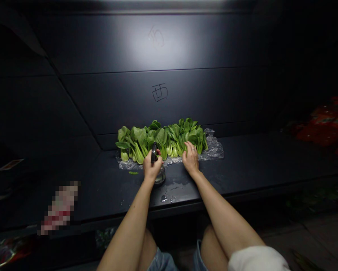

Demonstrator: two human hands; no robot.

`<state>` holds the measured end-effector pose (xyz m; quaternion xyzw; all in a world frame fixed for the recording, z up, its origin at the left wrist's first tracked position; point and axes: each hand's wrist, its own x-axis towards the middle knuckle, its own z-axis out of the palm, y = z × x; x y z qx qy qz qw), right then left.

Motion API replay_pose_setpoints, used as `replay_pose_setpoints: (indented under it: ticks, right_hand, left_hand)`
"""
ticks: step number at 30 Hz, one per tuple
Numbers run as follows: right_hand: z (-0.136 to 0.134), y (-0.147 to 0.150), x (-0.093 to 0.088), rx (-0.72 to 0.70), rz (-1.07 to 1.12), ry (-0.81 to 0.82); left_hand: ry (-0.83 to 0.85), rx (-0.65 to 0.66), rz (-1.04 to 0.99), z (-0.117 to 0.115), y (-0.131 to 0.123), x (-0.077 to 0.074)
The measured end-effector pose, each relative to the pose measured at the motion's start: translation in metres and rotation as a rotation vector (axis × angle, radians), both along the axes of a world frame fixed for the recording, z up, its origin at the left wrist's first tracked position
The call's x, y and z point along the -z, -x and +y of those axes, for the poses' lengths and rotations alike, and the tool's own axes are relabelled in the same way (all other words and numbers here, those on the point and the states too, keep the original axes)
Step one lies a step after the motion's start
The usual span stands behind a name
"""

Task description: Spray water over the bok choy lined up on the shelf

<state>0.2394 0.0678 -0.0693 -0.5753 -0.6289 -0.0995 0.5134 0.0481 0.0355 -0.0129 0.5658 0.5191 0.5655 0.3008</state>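
In the head view, just beyond both hands, one row of bok choy (160, 141) on one crumpled clear plastic sheet (214, 146), spread over the dark desk (101, 195). In the left hand (152, 165), gripped with curled fingers, one spray bottle (161, 175), just in front of the row's middle. At the row's front, towards its right end, the right hand (190, 157), fingers loosely extended; cannot tell whether touching the leaves. Too many overlapping heads to count. Left of the bottle, one loose leaf (133, 173); nearer the edge, some wet patches (164, 198).
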Motion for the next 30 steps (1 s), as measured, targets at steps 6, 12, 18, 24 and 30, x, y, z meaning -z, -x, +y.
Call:
replay_pose_setpoints:
  ticks: [6,12,18,24,30]
  right_hand:
    - [-0.001,-0.001,-0.001,-0.003,0.001,0.004]
    - [-0.002,-0.003,-0.001,0.004,-0.001,0.003]
    - [-0.002,-0.008,0.001,0.009,0.002,0.009]
    - [-0.002,-0.009,0.001,0.016,-0.003,0.004]
    - [-0.002,-0.010,0.000,0.016,0.002,-0.004]
  left_hand:
    - [0.005,0.003,-0.012,-0.001,-0.004,-0.002]
    - [0.006,0.035,0.015,-0.003,-0.010,-0.002]
    - [-0.002,0.046,0.036,-0.002,-0.015,-0.002]
    - [0.007,0.070,0.078,-0.004,-0.018,-0.004]
    - [-0.019,0.086,0.100,-0.001,-0.022,0.003]
